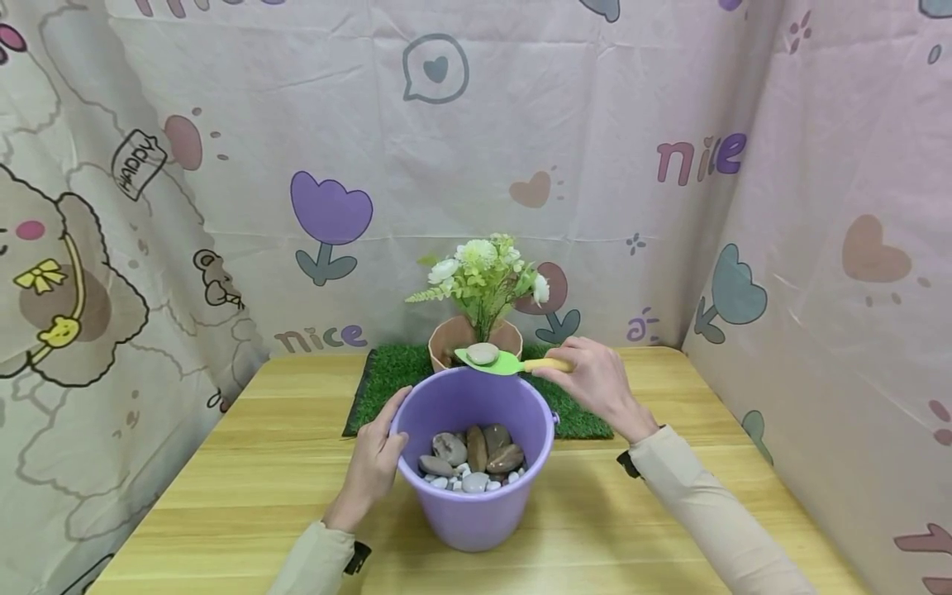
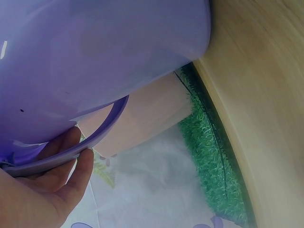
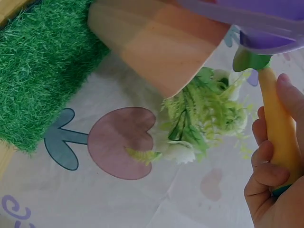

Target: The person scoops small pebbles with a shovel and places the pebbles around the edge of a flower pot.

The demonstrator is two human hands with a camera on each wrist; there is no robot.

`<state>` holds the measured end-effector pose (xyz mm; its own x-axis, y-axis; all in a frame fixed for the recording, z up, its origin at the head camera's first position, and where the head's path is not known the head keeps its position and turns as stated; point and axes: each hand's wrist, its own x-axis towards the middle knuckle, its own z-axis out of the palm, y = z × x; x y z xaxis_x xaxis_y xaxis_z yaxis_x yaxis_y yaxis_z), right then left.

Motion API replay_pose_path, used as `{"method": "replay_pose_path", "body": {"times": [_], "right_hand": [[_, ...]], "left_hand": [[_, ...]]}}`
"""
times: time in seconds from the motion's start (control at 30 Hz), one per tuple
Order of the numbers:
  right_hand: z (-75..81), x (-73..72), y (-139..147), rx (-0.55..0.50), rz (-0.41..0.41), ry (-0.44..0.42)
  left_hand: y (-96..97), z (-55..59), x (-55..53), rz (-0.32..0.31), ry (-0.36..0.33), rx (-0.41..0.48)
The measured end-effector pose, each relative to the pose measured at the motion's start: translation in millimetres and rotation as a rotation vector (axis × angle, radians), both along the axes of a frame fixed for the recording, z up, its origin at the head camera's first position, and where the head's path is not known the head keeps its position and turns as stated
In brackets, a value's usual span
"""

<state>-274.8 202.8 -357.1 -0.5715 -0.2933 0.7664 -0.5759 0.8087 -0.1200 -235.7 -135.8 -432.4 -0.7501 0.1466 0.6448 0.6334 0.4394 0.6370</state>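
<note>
A purple bucket (image 1: 476, 525) stands on the table with several large stones (image 1: 477, 449) and small white pebbles (image 1: 440, 483) inside. My left hand (image 1: 378, 450) grips its left side, thumb at the rim; in the left wrist view the fingers (image 2: 81, 178) hold the purple band along the bucket's edge. In my right hand (image 1: 591, 376) is the yellow handle of a small trowel (image 3: 278, 123). Its green blade (image 1: 502, 364) lies roughly level above the far rim, carrying a pale stone (image 1: 483, 354). Behind it stands a peach flowerpot (image 1: 449, 332) with white flowers (image 1: 476, 254) and green leaves.
A mat of artificial grass (image 1: 397, 372) lies under the flowerpot, behind the bucket. The wooden table (image 1: 245, 471) reaches back to a printed cloth (image 1: 476, 124), which also hangs at both sides. The bucket's rim stands between my two hands.
</note>
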Motion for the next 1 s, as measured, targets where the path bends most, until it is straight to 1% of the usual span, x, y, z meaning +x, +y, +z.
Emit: {"method": "replay_pose_path", "body": {"times": [0.13,0.33,0.53,0.67,0.83,1.0], "right_hand": [[-2.6,-6.5,1,0.005,-0.039,-0.051],[-5.8,-15.2,2,-0.029,-0.098,-0.170],[-6.0,-23.4,2,-0.052,-0.136,-0.246],[-5.1,-26.5,3,-0.077,-0.157,-0.296],[-3.5,-26.8,4,-0.134,-0.168,-0.324],[-5.6,-24.7,4,-0.146,-0.166,-0.338]], "left_hand": [[0.2,-1.5,-0.1,0.003,-0.003,0.002],[1.2,-2.2,-1.4,-0.004,-0.004,0.002],[1.9,-2.6,-2.0,-0.003,0.004,0.002],[2.0,-2.3,-2.3,-0.007,0.008,0.004],[1.4,-1.6,-3.0,-0.005,0.015,0.006],[0.3,-1.9,-3.2,0.008,0.020,0.001]]}}
